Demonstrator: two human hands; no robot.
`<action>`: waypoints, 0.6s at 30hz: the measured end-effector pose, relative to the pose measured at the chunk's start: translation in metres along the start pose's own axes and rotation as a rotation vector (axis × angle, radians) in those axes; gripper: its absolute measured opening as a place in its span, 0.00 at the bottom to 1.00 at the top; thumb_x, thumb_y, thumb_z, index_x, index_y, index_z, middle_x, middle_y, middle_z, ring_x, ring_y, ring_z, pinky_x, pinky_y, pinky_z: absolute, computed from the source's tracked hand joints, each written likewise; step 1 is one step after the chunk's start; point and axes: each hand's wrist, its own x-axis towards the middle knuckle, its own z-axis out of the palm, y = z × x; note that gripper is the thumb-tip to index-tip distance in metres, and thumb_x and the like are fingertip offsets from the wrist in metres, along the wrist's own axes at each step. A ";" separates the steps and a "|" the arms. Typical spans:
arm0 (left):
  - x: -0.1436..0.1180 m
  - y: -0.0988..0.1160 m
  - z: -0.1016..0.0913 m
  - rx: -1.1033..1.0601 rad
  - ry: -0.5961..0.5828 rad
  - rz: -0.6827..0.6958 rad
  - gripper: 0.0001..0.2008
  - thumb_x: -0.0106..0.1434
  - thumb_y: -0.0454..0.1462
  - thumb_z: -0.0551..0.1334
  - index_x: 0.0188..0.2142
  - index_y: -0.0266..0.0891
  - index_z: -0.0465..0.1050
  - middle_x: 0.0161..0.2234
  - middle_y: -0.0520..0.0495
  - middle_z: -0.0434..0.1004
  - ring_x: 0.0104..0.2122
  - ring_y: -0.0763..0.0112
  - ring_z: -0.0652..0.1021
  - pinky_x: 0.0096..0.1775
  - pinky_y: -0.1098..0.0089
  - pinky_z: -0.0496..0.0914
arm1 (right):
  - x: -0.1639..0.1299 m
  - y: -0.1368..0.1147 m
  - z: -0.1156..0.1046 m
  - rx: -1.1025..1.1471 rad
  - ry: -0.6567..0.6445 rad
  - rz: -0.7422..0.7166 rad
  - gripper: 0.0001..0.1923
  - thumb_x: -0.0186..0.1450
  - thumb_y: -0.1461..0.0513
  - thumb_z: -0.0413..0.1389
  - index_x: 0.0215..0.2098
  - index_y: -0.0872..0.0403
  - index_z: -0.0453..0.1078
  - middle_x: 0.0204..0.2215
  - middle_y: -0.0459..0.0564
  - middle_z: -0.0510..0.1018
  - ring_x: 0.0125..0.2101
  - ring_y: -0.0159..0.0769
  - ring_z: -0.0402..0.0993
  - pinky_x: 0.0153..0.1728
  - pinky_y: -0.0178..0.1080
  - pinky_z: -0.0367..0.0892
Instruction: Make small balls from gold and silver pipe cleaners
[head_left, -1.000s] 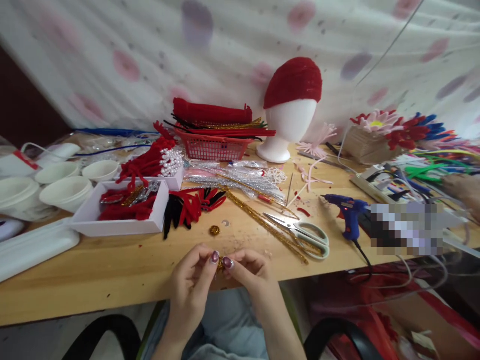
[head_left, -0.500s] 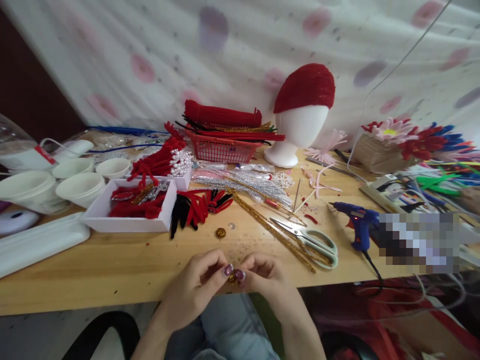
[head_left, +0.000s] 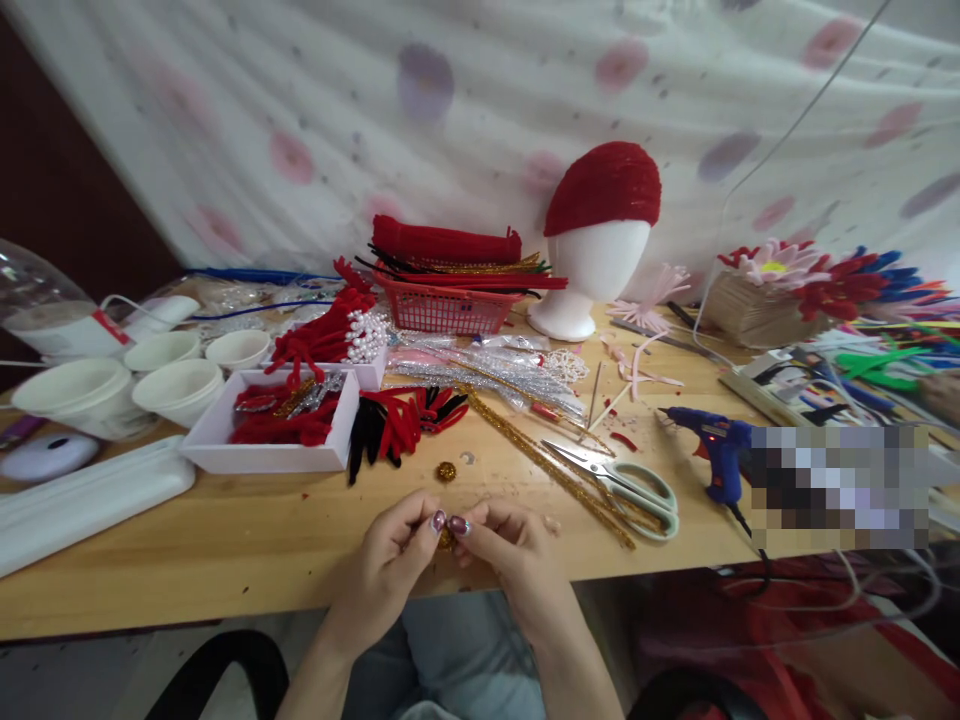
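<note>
gold coil (head_left: 446, 539), seemingly glittery, pinched between both hands' (head_left: 450, 550) fingertips.

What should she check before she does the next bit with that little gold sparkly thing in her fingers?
1. Gold piece pinched by left hand and right hand: ok.
2. Gold piece fully rolled: cannot tell, fingers hide most of it.
3. Finished gold ball lying on the table, apart from the hands: ok.
4. Scissors lying closed beside the right hand: ok.
5. Glue gun off: not ok, a small red light shows on it.
6. Gold pipe cleaners near the right hand: ok.
</note>
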 end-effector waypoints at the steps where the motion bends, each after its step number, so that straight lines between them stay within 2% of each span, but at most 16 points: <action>1: 0.000 -0.001 0.003 -0.013 0.057 0.027 0.19 0.68 0.49 0.56 0.26 0.42 0.61 0.24 0.56 0.58 0.24 0.73 0.61 0.27 0.73 0.59 | 0.000 0.004 0.004 0.039 0.021 -0.024 0.17 0.48 0.52 0.74 0.21 0.57 0.78 0.16 0.45 0.78 0.19 0.27 0.71 0.22 0.28 0.65; 4: -0.003 -0.004 0.011 -0.003 0.231 0.124 0.19 0.69 0.49 0.56 0.25 0.42 0.61 0.22 0.57 0.59 0.22 0.73 0.63 0.25 0.74 0.60 | -0.003 0.015 0.015 0.155 0.051 -0.033 0.17 0.49 0.52 0.74 0.22 0.56 0.78 0.16 0.45 0.78 0.20 0.27 0.72 0.25 0.27 0.66; 8: -0.011 -0.012 0.019 0.180 0.433 0.283 0.16 0.72 0.41 0.54 0.26 0.42 0.62 0.23 0.55 0.63 0.23 0.72 0.67 0.27 0.74 0.63 | -0.008 0.032 0.031 0.283 0.102 -0.060 0.17 0.49 0.53 0.74 0.22 0.56 0.78 0.17 0.45 0.77 0.21 0.28 0.72 0.26 0.29 0.67; 11: -0.016 -0.019 0.025 0.316 0.514 0.394 0.14 0.71 0.35 0.53 0.27 0.43 0.62 0.24 0.55 0.64 0.24 0.72 0.69 0.29 0.74 0.64 | -0.011 0.040 0.039 0.389 0.135 -0.059 0.16 0.49 0.53 0.74 0.22 0.55 0.77 0.19 0.44 0.77 0.21 0.28 0.71 0.25 0.30 0.67; 14: -0.018 -0.019 0.024 0.397 0.478 0.428 0.12 0.71 0.32 0.52 0.29 0.43 0.62 0.24 0.55 0.65 0.24 0.72 0.69 0.29 0.74 0.64 | -0.013 0.036 0.035 0.348 0.131 -0.048 0.18 0.47 0.52 0.75 0.21 0.55 0.76 0.17 0.43 0.76 0.19 0.28 0.70 0.24 0.30 0.67; 18: -0.015 -0.005 0.012 0.499 0.248 0.408 0.12 0.70 0.32 0.51 0.29 0.43 0.62 0.24 0.55 0.66 0.24 0.71 0.70 0.28 0.73 0.63 | -0.010 0.014 0.014 0.057 0.058 -0.046 0.21 0.46 0.49 0.74 0.23 0.57 0.76 0.18 0.44 0.77 0.20 0.27 0.69 0.24 0.29 0.66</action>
